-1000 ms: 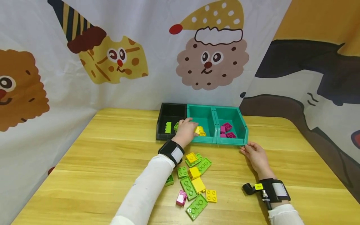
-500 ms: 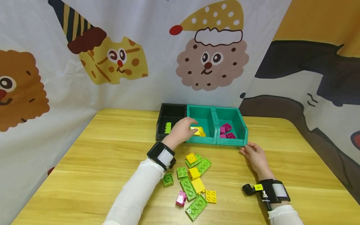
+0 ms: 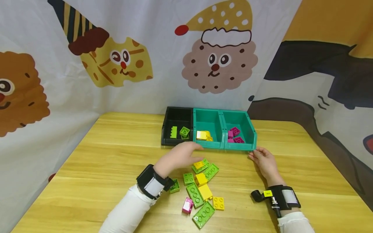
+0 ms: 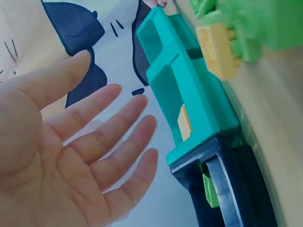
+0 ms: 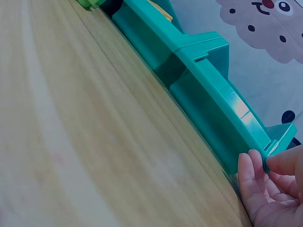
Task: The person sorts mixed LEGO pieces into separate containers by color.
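My left hand point(image 3: 178, 158), its fingers spread and relaxed, hovers between the bins and a loose pile of toy building bricks. Its fingertips hang over a yellow brick point(image 3: 198, 165) lying on a green brick point(image 3: 206, 165); the palm looks bare in the left wrist view. With thumb and fingers, my right hand point(image 3: 265, 163) pinches the front corner of the right teal bin point(image 5: 208, 113). Magenta bricks point(image 3: 235, 131) lie in that bin, yellow bricks point(image 3: 201, 135) in the middle teal bin point(image 3: 208, 145), and green bricks point(image 3: 184, 131) in the black bin point(image 3: 165, 132).
Several more green and yellow bricks lie on the wooden table point(image 3: 116, 161), among them a yellow square brick point(image 3: 219, 203). One magenta brick point(image 3: 187, 205) is at the near side of the pile. A cartoon-printed curtain point(image 3: 163, 64) hangs behind the bins.
My left hand has let go of a yellow brick in the middle bin, then drawn back toward the pile on the table. My right hand has stayed at the bin corner.
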The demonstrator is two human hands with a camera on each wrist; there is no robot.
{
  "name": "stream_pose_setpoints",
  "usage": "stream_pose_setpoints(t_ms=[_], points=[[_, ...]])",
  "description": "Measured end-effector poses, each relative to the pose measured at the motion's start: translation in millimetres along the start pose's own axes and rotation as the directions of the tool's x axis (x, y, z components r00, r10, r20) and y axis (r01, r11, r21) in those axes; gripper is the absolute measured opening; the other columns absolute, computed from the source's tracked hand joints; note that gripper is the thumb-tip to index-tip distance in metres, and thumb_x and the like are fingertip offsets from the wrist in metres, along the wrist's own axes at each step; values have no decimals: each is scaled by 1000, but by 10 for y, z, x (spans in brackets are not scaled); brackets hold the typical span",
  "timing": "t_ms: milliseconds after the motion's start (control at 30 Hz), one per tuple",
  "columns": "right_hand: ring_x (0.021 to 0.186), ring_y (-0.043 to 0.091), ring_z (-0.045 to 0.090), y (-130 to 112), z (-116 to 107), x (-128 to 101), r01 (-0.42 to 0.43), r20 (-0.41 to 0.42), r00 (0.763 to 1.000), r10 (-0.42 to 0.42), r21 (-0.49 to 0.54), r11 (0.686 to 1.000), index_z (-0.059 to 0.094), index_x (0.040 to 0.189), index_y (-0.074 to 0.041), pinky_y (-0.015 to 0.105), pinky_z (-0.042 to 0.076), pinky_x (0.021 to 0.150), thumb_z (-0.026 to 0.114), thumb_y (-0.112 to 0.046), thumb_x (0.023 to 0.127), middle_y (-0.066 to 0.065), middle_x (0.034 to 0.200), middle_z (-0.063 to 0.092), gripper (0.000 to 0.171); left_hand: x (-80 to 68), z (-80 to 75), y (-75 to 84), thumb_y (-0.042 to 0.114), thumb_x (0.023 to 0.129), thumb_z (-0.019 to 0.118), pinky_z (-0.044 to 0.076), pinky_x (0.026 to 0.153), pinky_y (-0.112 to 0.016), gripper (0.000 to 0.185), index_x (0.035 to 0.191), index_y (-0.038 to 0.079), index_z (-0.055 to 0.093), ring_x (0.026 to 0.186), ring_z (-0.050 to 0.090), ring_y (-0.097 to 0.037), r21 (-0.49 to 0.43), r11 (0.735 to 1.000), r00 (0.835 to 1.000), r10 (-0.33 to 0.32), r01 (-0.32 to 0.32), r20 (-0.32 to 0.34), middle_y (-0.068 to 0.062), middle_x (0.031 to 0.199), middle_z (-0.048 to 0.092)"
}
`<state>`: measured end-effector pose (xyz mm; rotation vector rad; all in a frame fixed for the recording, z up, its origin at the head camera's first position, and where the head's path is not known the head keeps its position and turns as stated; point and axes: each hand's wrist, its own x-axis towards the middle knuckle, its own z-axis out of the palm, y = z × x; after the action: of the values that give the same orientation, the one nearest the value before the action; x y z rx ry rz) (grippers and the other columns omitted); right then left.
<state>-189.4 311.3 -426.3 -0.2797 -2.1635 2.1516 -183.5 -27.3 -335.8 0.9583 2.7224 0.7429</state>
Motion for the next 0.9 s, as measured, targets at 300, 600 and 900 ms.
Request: stream_pose_setpoints(t_ms=[300,600,900], points=[[81,1,62,14,10,-1,5,-6,1000,-5,23,1000,42,113,6,15,53,76,43,-6,99,-3,90,55,18,-359,69,-112,30,88,67,40,105,-43,49,131,8,55,125,49,-28,30,997,997,-75,74,25,-11,134,55],[82,0,61,-7,0,1,-6,-1,1000,6,-8,1000,37,118,8,14,52,78,40,-6,100,-5,89,55,23,-571,119,-103,35,75,78,45,99,-42,77,139,8,46,119,52,-28,120,989,978,-111,91,176,-14,132,54],[81,0,61,-15,5,-13,3,-12,1000,-3,-1,1000,38,117,9,14,52,77,41,-5,99,-6,89,55,23,-710,135,-71,34,59,89,43,97,-55,99,144,23,39,130,40,-37,179,964,918,-244,196,314,-16,143,41]])
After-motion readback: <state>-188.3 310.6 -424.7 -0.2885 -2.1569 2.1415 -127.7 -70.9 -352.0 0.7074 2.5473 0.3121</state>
